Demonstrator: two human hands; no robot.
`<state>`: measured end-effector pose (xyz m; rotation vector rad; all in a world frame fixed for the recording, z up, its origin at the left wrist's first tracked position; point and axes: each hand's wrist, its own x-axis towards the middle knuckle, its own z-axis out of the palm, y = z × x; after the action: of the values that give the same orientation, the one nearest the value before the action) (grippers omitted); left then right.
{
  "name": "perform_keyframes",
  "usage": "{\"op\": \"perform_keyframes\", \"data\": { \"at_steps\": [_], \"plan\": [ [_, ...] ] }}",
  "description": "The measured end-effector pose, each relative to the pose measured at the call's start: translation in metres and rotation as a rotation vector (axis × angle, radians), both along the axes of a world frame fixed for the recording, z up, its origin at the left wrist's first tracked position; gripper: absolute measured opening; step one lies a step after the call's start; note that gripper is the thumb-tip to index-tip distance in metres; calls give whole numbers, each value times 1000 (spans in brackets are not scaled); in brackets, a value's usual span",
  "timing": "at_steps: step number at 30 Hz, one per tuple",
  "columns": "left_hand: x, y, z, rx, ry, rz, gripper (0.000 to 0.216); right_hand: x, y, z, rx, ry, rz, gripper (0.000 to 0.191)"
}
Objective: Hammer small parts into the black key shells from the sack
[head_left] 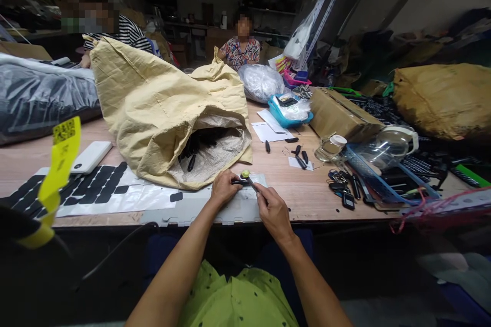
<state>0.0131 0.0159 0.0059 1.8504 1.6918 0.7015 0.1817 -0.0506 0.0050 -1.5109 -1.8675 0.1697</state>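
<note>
My left hand (pixel 223 187) is closed in a pinch on a small black stick-like part (pixel 241 182) just above the table edge. My right hand (pixel 273 209) grips a thin dark tool (pixel 253 185) whose tip meets that part. A small yellow-green piece (pixel 245 173) sits at the point where they meet. Both hands hover over a pale flat sheet (pixel 230 209) lying on the wooden table (pixel 303 189). Right behind them lies a big tan paper sack (pixel 161 107), open towards me, with several more black parts (pixel 195 150) spilling inside it.
Loose black parts (pixel 301 157) and white papers (pixel 268 130) lie to the right, with a glass jar (pixel 330 147), a blue tray (pixel 379 179), a cardboard box (pixel 341 112) and keys (pixel 341 189). Left: a white power bank (pixel 90 157), black stickers (pixel 88 189), a yellow tag (pixel 57 173). Two people sit across.
</note>
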Motion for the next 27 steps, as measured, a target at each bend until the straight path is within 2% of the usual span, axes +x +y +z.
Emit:
{"op": "perform_keyframes", "data": {
  "at_steps": [8, 12, 18, 23, 27],
  "plan": [
    [-1, 0, 2, 4, 9, -13, 14, 7, 2, -2, -52, -14, -67, 39],
    [-2, -1, 3, 33, 25, -37, 13, 21, 24, -3, -14, -58, -176, 38],
    [-1, -5, 2, 61, 55, -45, 21, 44, 60, -12, -99, -252, -335, 31],
    [-5, -2, -1, 64, 70, -77, 12, 38, 64, -20, -53, -378, -396, 29],
    [-7, -7, 2, 98, 34, -53, 17, 30, 62, -17, -72, -427, -406, 29]
  ]
}}
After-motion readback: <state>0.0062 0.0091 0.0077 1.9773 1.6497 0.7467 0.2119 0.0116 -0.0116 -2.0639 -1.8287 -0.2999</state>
